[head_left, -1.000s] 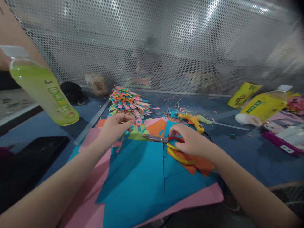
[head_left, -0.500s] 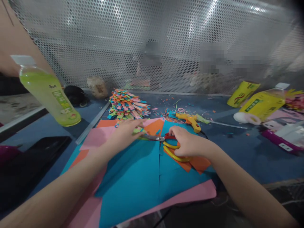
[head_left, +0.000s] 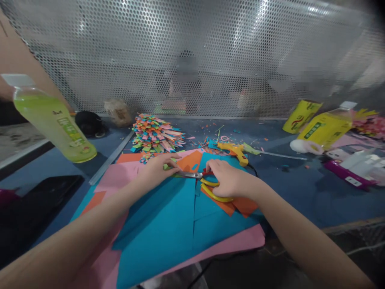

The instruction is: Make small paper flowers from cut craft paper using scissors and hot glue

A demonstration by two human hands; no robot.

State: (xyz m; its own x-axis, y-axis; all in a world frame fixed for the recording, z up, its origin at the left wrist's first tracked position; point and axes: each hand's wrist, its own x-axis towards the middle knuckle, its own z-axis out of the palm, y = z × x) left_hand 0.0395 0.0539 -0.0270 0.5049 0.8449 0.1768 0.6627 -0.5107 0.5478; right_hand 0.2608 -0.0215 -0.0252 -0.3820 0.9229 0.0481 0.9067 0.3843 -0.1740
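My right hand (head_left: 225,178) grips scissors (head_left: 197,175) with red and yellow handles, the blades pointing left. At the blade tips my left hand (head_left: 158,170) pinches a small piece of green paper (head_left: 167,166), mostly hidden by the fingers. Both hands are over a stack of coloured sheets: a large blue sheet (head_left: 159,228) on top, pink paper (head_left: 116,176) at the left, orange pieces (head_left: 245,205) under the right hand. Just beyond the left hand stands a cone (head_left: 156,134) covered in many-coloured paper strips.
A yellow glue gun (head_left: 236,151) lies behind my right hand among paper scraps. A green drink bottle (head_left: 57,120), a clear ruler (head_left: 111,156) and a dark phone-like slab (head_left: 45,208) are at the left. At the right are a yellow-labelled bottle (head_left: 326,126) and a purple pack (head_left: 345,174).
The whole view has shifted slightly, so things sit a little further left. The scissor blades look more closed, and the left fingers are drawn closer together at their tips.
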